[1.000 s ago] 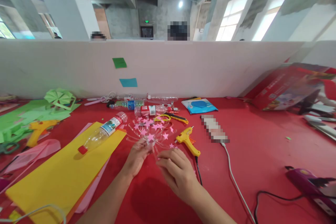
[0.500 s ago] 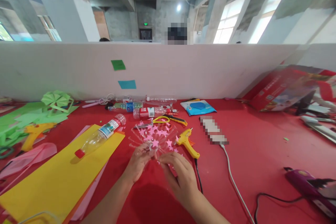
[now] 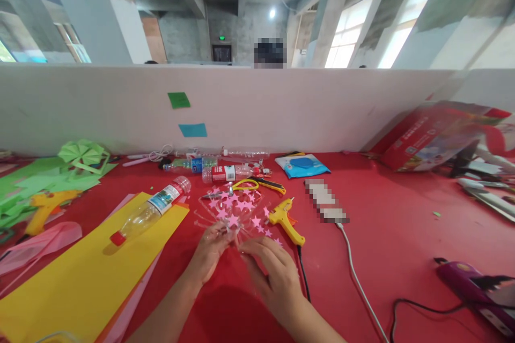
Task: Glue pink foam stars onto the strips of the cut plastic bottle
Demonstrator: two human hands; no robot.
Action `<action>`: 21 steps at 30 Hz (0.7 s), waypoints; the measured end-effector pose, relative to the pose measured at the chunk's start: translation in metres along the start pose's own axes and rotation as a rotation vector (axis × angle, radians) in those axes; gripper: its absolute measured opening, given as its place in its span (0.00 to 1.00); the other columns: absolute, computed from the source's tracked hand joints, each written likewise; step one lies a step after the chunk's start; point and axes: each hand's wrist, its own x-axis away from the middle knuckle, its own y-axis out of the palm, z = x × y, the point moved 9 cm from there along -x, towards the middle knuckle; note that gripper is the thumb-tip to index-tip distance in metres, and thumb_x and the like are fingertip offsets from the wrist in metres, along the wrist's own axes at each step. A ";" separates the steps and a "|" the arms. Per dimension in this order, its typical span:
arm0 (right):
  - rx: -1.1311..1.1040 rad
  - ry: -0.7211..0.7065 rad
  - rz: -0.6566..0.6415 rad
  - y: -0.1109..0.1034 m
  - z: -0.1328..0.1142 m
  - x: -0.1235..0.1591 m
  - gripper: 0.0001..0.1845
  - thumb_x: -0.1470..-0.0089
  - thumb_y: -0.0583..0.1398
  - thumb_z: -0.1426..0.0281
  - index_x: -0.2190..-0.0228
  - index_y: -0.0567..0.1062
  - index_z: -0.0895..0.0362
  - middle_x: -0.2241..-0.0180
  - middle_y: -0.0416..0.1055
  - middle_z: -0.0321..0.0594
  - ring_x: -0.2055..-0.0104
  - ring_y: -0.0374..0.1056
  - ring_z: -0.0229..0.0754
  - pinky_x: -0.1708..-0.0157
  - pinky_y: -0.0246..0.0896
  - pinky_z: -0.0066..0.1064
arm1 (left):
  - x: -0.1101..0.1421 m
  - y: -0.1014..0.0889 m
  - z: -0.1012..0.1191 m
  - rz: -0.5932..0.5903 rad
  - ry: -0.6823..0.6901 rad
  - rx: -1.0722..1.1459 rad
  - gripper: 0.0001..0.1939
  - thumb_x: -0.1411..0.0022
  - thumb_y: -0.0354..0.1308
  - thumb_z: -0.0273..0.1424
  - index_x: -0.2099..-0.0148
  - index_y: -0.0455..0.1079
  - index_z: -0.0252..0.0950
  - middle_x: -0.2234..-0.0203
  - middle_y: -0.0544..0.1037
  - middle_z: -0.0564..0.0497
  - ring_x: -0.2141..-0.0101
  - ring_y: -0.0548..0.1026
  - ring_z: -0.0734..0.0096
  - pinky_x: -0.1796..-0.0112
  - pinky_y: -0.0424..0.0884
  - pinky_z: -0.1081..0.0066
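A clear cut plastic bottle piece (image 3: 230,226), with thin strips fanning outward and pink paper stars on and around them, is held low over the red table. My left hand (image 3: 211,249) pinches its base from the left. Close by on the right, my right hand (image 3: 276,268) has its fingers curled at the lower edge of the piece; what lies between the fingertips is too small to make out. Loose pink stars (image 3: 256,221) rest to the right. Beside them lies a yellow hot glue gun (image 3: 286,221), its nozzle pointing away from me. Scissors (image 3: 246,185) with yellow handles lie behind.
Several plastic bottles (image 3: 223,173) lie near the white partition (image 3: 301,110). One bottle (image 3: 139,220) rests on yellow paper (image 3: 80,273) to the left. Toward the right are a wipes pack (image 3: 302,165), a pixelated phone-shaped thing with a white cable (image 3: 354,268), and a purple power strip (image 3: 470,289).
The whole view has shifted slightly. Both hands stay at the plastic piece in nearly the same pose; the right fingers have moved only a little.
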 end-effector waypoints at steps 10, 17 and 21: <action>0.005 -0.016 -0.003 0.000 -0.001 0.001 0.09 0.40 0.52 0.78 0.66 0.71 0.57 0.73 0.73 0.41 0.71 0.69 0.39 0.72 0.66 0.28 | 0.001 0.003 -0.006 -0.058 -0.039 -0.014 0.13 0.56 0.69 0.33 0.68 0.72 0.34 0.79 0.73 0.56 0.76 0.68 0.77 0.69 0.64 0.74; 0.077 -0.008 0.034 -0.002 0.001 0.005 0.11 0.42 0.55 0.78 0.57 0.69 0.56 0.66 0.75 0.42 0.64 0.72 0.41 0.64 0.70 0.31 | 0.000 0.004 -0.005 -0.080 -0.017 -0.019 0.12 0.54 0.68 0.34 0.69 0.72 0.35 0.79 0.72 0.56 0.76 0.67 0.77 0.68 0.64 0.74; 0.119 -0.070 0.010 0.001 -0.003 0.006 0.14 0.42 0.55 0.79 0.54 0.67 0.57 0.60 0.75 0.46 0.58 0.71 0.42 0.58 0.69 0.33 | 0.001 0.006 -0.002 -0.078 -0.014 0.002 0.12 0.56 0.69 0.35 0.71 0.72 0.35 0.79 0.72 0.56 0.75 0.67 0.77 0.68 0.64 0.75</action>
